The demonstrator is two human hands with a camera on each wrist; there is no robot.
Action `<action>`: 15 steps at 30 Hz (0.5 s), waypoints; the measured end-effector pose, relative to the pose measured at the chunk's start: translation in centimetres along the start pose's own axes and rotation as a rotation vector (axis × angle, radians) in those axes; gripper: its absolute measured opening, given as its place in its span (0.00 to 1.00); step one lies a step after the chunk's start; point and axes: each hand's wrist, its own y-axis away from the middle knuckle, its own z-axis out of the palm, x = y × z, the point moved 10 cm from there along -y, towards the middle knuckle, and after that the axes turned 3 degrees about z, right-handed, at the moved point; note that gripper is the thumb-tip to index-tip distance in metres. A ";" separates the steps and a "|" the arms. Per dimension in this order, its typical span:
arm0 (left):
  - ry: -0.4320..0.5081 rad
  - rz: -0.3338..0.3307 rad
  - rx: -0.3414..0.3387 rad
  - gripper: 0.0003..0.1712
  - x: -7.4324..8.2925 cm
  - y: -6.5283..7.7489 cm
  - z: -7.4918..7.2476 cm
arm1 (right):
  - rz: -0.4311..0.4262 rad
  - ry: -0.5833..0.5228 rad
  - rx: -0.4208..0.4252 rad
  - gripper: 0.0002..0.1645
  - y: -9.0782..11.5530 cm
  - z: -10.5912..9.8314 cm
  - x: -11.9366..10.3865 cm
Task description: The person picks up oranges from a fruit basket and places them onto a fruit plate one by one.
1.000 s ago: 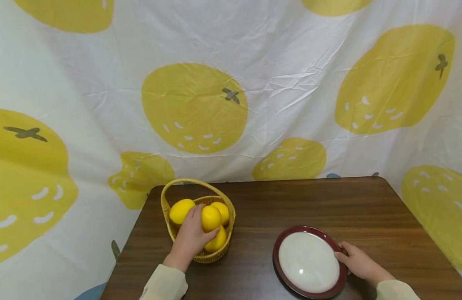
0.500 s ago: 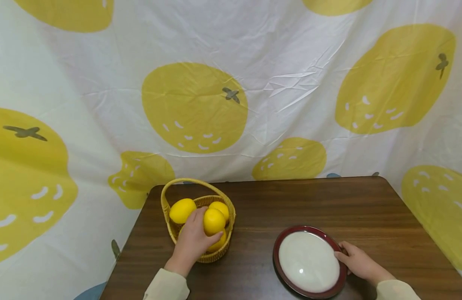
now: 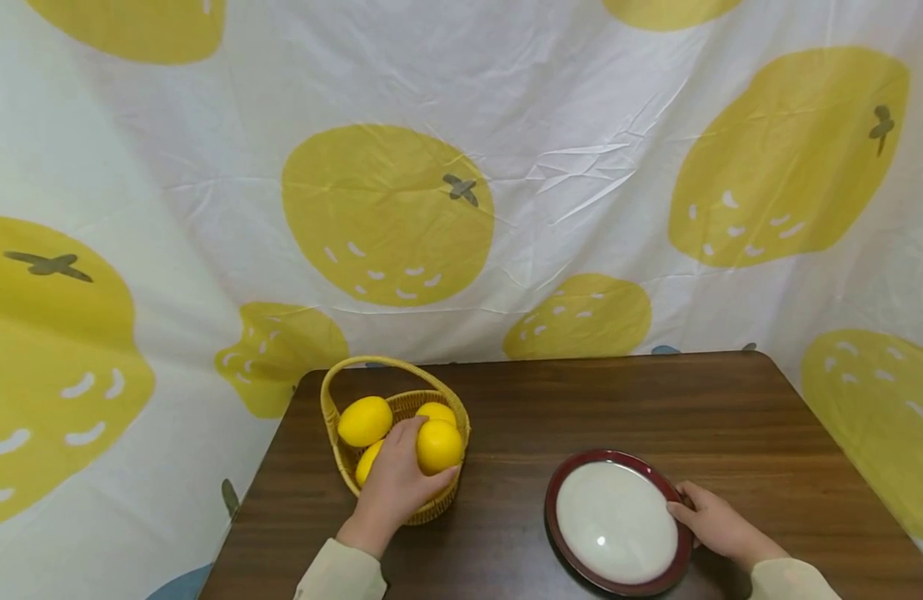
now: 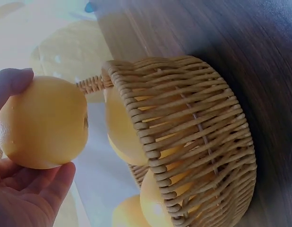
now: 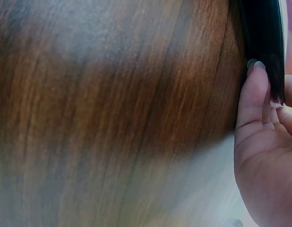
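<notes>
My left hand (image 3: 398, 483) holds a yellow lemon (image 3: 440, 447) over the right side of a wicker basket (image 3: 431, 510). In the left wrist view the held lemon (image 4: 44, 123) sits between thumb and fingers, just outside the basket's rim and apart from it. Inside the basket lie more lemons: one at the left (image 3: 365, 421), one at the back (image 3: 435, 411) and one partly hidden by my hand (image 3: 368, 461). My right hand (image 3: 720, 525) pinches the right edge of a white plate with a dark red rim (image 3: 617, 521), thumb on top and fingers beneath.
Both basket and plate are on a dark wooden table (image 3: 581, 400), the basket at left and the plate at front right. The basket's tall arched handle (image 3: 390, 362) rises on its far side. Behind the table hangs a white cloth (image 3: 566, 167) with lemon prints.
My left hand has moved right and slightly toward me with the lemon, from the basket's middle to its right rim, uncovering another lemon. The right hand and plate stay put.
</notes>
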 end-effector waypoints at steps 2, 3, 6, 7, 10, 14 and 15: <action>0.006 0.008 -0.001 0.47 0.3 0.1 0.0 | 0.007 0.005 0.005 0.16 0.0 -0.1 0.0; 0.008 0.012 -0.003 0.47 0.4 0.1 0.0 | 0.002 0.007 0.006 0.16 0.0 -0.2 -0.1; 0.013 0.018 -0.009 0.47 0.8 0.3 0.1 | 0.013 0.011 0.007 0.15 0.0 -0.2 -0.1; 0.010 0.018 -0.010 0.47 0.9 0.4 0.1 | 0.013 0.012 0.006 0.15 0.0 -0.2 -0.1; 0.004 0.023 -0.015 0.47 1.2 0.6 0.2 | 0.008 0.011 0.001 0.15 0.0 -0.1 -0.1; -0.001 0.047 -0.022 0.46 1.8 0.7 0.4 | 0.005 0.014 -0.001 0.15 0.0 0.0 -0.1; 0.000 0.052 -0.024 0.46 1.9 0.7 0.5 | 0.009 0.012 0.001 0.15 0.0 0.0 -0.1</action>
